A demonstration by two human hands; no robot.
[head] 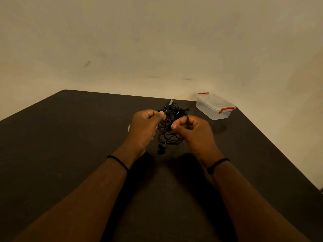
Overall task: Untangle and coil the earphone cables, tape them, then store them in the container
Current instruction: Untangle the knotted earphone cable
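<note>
A dark brown, matte, flat-topped desk (pixel 70 137) fills the lower half of the frame, its far edge running across the middle and its right edge slanting down to the lower right. Behind it, a plain cream-coloured wall (pixel 157 41) takes up the upper half, marked with a few faint dark scuffs. The light is dim and warm yellowish.
</note>
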